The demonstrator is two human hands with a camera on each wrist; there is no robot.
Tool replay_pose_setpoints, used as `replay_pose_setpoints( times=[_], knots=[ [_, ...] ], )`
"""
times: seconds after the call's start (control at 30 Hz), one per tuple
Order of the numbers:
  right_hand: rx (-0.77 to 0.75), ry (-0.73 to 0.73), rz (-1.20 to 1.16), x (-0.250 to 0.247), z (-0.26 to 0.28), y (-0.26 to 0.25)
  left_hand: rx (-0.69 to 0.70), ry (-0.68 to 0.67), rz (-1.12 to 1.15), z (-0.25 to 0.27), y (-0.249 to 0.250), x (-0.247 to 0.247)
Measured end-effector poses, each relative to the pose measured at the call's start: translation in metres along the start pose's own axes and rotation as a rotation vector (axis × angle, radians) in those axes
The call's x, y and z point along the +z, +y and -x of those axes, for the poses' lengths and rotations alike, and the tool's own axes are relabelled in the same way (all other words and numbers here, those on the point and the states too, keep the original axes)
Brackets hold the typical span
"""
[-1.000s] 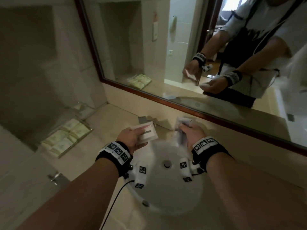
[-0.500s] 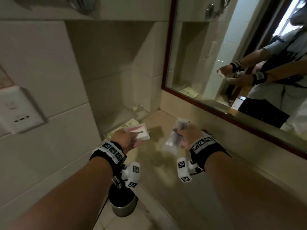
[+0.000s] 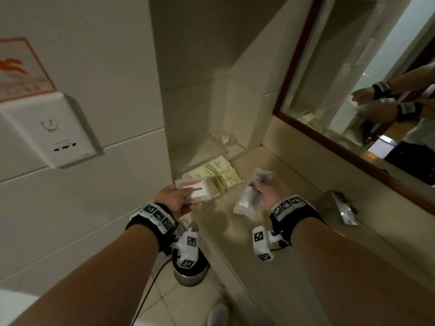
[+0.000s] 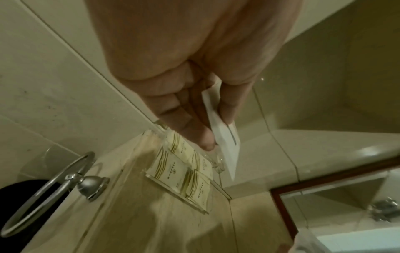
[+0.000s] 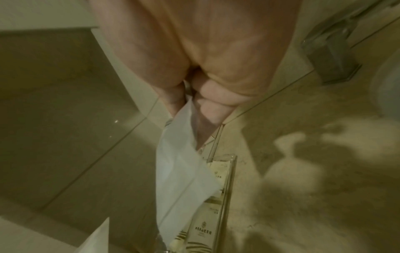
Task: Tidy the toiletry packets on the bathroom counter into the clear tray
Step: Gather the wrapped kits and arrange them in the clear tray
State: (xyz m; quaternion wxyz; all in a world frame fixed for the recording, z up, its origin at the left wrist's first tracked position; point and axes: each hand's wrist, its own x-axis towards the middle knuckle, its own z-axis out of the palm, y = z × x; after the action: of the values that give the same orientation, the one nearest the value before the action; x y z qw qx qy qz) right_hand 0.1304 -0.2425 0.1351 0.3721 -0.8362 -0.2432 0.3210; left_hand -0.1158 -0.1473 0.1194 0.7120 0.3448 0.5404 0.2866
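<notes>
A clear tray (image 3: 239,182) with several cream packets (image 3: 217,171) lies in the counter's far left corner. My left hand (image 3: 186,196) pinches a flat white packet with a pink stripe (image 3: 196,189) right at the tray's near left end. In the left wrist view the left hand (image 4: 217,130) holds that white packet (image 4: 227,145) edge-on above the cream packets (image 4: 173,169). My right hand (image 3: 263,189) grips a clear plastic packet (image 3: 250,196) over the counter, just right of the tray. In the right wrist view this packet (image 5: 179,167) hangs from the right hand (image 5: 190,111) above the tray's wall (image 5: 229,188).
A white wall unit (image 3: 47,132) hangs on the left wall. A black bin (image 3: 190,267) stands on the floor under my left wrist, beside a towel ring (image 4: 43,193). A glass dish (image 3: 224,137) sits behind the tray. A metal fitting (image 3: 341,208) and the mirror (image 3: 353,78) are on the right.
The view has swung left from the basin to the counter's corner. Both hands, each still holding its packet, have moved from above the basin to the tray.
</notes>
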Motion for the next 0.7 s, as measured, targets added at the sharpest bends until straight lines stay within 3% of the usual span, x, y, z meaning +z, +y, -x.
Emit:
replay_pose_setpoints(
  times=[0.33, 0.7],
  knots=[
    [0.176, -0.071, -0.079, 0.038, -0.123, 0.016, -0.160, 0.189, 0.044, -0.106, 0.001, 0.039],
    [0.214, -0.170, -0.175, 0.060, -0.181, 0.017, -0.192, 0.050, 0.110, -0.164, -0.005, 0.064]
  ],
)
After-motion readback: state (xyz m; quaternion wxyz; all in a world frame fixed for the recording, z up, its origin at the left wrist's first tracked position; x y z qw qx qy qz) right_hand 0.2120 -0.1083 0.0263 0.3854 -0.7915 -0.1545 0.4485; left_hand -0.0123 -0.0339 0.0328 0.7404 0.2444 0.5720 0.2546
